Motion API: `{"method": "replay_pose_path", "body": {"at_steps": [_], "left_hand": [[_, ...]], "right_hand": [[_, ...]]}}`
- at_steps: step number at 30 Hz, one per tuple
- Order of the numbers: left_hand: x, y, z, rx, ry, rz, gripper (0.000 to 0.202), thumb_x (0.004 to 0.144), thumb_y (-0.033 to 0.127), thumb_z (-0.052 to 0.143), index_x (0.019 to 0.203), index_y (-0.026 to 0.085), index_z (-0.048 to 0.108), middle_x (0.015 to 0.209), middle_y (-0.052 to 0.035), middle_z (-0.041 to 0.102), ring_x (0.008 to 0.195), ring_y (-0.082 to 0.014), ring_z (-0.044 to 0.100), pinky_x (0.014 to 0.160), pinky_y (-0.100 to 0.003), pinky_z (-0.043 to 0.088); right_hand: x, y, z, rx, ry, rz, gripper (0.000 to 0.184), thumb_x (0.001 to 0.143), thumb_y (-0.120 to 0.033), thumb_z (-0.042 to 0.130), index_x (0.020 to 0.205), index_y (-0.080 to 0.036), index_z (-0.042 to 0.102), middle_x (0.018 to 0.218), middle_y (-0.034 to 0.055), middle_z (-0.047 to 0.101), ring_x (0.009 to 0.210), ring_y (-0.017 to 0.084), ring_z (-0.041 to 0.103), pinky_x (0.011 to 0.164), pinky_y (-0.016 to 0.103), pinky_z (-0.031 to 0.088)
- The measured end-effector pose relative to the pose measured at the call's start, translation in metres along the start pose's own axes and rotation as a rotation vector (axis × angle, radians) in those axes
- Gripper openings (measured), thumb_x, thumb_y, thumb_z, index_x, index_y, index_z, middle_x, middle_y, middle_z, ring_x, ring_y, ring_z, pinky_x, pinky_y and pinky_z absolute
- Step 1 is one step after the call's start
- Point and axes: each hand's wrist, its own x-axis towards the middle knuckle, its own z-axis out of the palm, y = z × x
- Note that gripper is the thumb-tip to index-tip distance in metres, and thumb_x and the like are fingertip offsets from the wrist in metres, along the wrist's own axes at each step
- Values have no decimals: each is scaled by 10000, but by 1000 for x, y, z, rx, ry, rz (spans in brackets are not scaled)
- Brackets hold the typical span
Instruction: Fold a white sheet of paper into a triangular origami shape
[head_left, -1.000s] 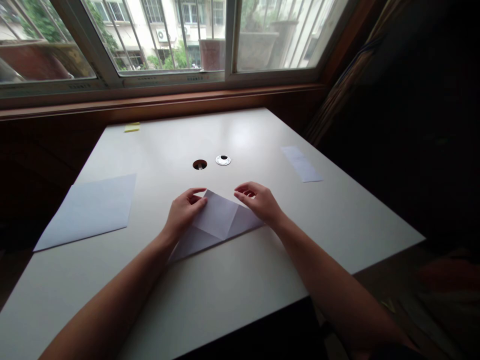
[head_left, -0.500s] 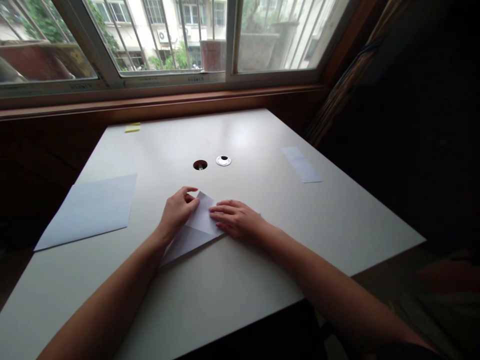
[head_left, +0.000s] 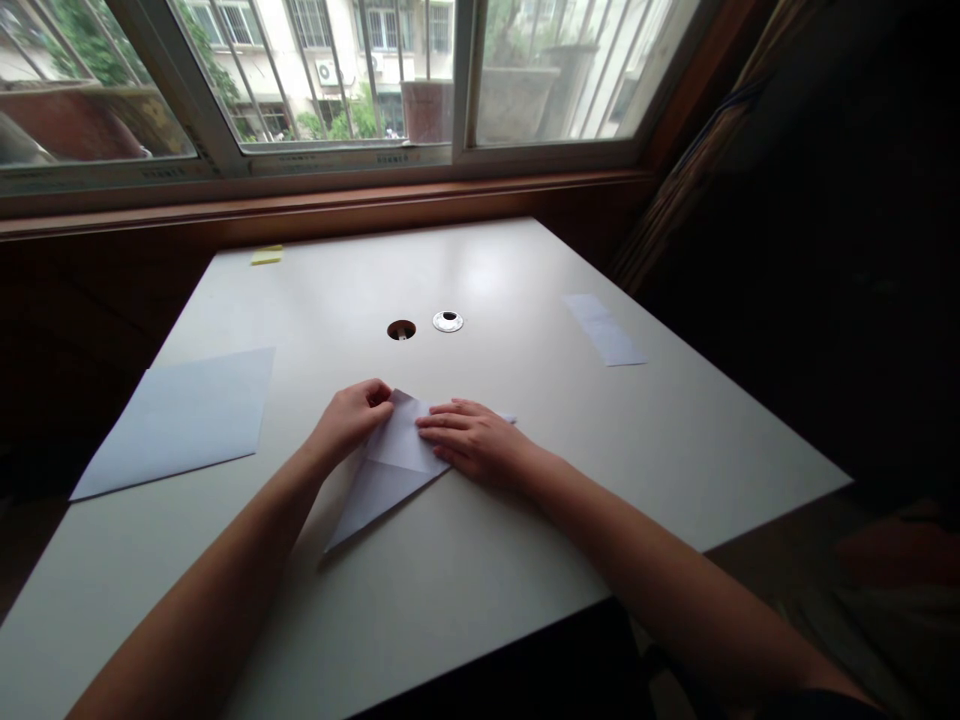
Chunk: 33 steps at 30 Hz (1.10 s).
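Note:
A folded white paper point(head_left: 390, 470) lies on the white table point(head_left: 480, 560) in front of me, one pointed corner toward me. My left hand point(head_left: 349, 420) has its fingers curled and pinches the paper's far left edge. My right hand point(head_left: 472, 440) lies flat on the paper's right part, fingers stretched out to the left and pressing it down.
A flat white sheet point(head_left: 180, 420) lies at the table's left edge. A narrow paper strip point(head_left: 604, 328) rests to the right. A cable hole point(head_left: 401, 330) and a silver cap point(head_left: 448, 321) sit mid-table, a yellow note point(head_left: 266, 256) at the back. A window runs behind.
My right hand came down from above the paper's right side and now lies flat on it. The paper's near corner has shifted toward me. My left hand stayed at the far edge.

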Motion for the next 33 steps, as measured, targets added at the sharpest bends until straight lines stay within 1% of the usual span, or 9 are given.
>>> {"method": "replay_pose_path", "body": {"at_steps": [4, 8, 10, 13, 17, 20, 22, 28, 33], "left_hand": [[-1, 2, 1, 31, 20, 20, 226, 769, 394, 560, 799, 209, 688, 766, -16, 709, 732, -200, 629, 653, -279, 443], [-1, 2, 2, -2, 57, 26, 257, 801, 431, 582, 848, 213, 711, 838, -22, 736, 783, -201, 648, 703, -276, 453], [-1, 0, 3, -26, 64, 19, 275, 809, 442, 589, 876, 212, 723, 864, -27, 743, 809, -204, 656, 718, -276, 457], [0, -3, 2, -57, 51, -5, 305, 813, 469, 595, 875, 207, 735, 852, -35, 746, 801, -209, 658, 694, -276, 460], [-1, -3, 3, -134, 32, -45, 346, 803, 503, 610, 878, 194, 747, 837, -48, 746, 766, -212, 651, 647, -274, 460], [-3, 0, 6, -230, 23, -61, 382, 794, 530, 627, 883, 180, 751, 837, -63, 744, 760, -212, 645, 637, -272, 462], [-5, 4, 9, -300, 4, -70, 401, 786, 544, 643, 888, 172, 752, 837, -68, 743, 757, -209, 642, 635, -270, 462], [-8, 11, 18, -450, -61, -109, 436, 762, 561, 680, 897, 154, 755, 792, -66, 731, 699, -188, 622, 603, -261, 438], [-9, 17, 23, -487, -80, -109, 389, 750, 530, 707, 868, 164, 763, 697, -26, 682, 609, -132, 540, 554, -238, 377]], "right_hand": [[0, -1, -1, 4, -11, 6, 360, 954, -279, 536, 1308, -277, 600, 1336, 44, 628, 1267, 230, 539, 1121, 471, 362], [0, -1, 0, -2, -18, 8, 352, 965, -287, 515, 1305, -263, 601, 1349, 34, 618, 1269, 238, 532, 1126, 463, 354], [1, -1, -1, 3, -15, 1, 338, 967, -282, 509, 1289, -257, 611, 1332, 33, 631, 1264, 240, 531, 1112, 455, 370], [2, -1, -3, 29, 11, -3, 321, 967, -269, 508, 1269, -258, 619, 1303, 40, 647, 1235, 239, 539, 1069, 437, 415], [3, 2, -7, 42, 136, 89, 328, 960, -273, 522, 1279, -252, 595, 1283, 80, 624, 1140, 244, 560, 999, 428, 467], [2, 6, -9, 32, 252, 195, 327, 936, -284, 566, 1259, -239, 597, 1211, 108, 607, 1104, 259, 554, 980, 439, 476], [1, 8, -9, 49, 297, 247, 324, 920, -283, 595, 1240, -235, 602, 1161, 110, 596, 1078, 257, 562, 968, 435, 484], [0, 10, -13, 211, 288, 317, 322, 900, -289, 639, 1216, -247, 597, 1080, 72, 579, 836, 172, 621, 794, 348, 552], [-3, 10, -19, 300, 251, 362, 325, 876, -312, 678, 1188, -248, 614, 1022, 48, 569, 702, 115, 609, 682, 283, 547]]}}
